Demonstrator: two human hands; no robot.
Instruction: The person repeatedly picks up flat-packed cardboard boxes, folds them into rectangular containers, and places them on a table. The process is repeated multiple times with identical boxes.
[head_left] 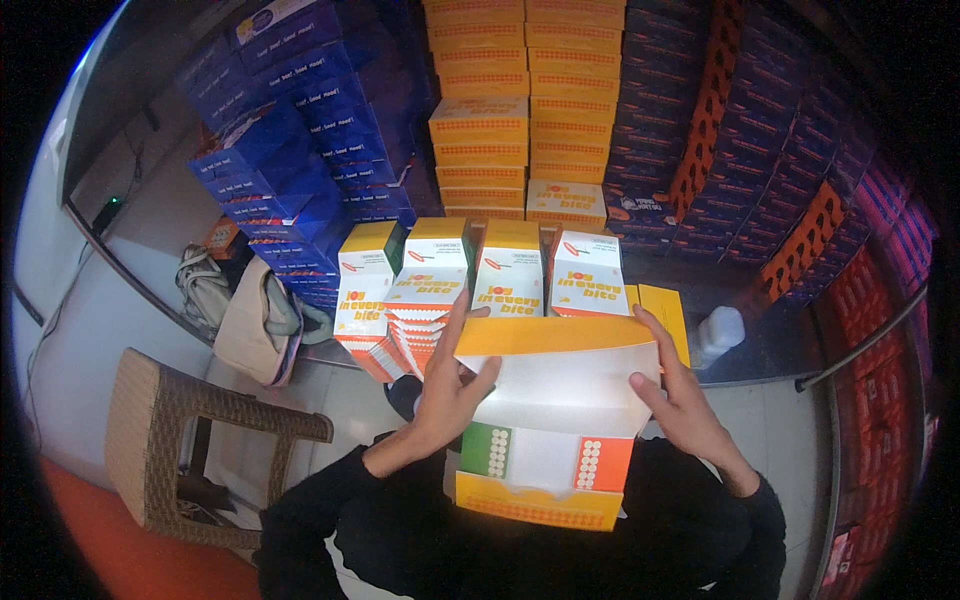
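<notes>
In front of my chest is a half-folded cardboard box (550, 385), its white inside facing me. The far edge is yellow, and the near flap is yellow with green and orange panels beside a white middle. My left hand (447, 388) grips its left side, with the thumb on the inner face and the fingers behind. My right hand (688, 408) holds the right side, its thumb against the inside wall. Just beyond the box stand stacks of folded cartons (510, 280), white-faced with yellow tops and orange-and-white lower edges.
Blue boxes (340, 110) are piled at the back left, yellow boxes (575, 95) in the middle, dark blue ones (760, 130) at right. A white bottle (720, 333) is on the dark ledge. Left are a woven stool (150, 440) and a bag (258, 330); red packages (870, 400) line the right.
</notes>
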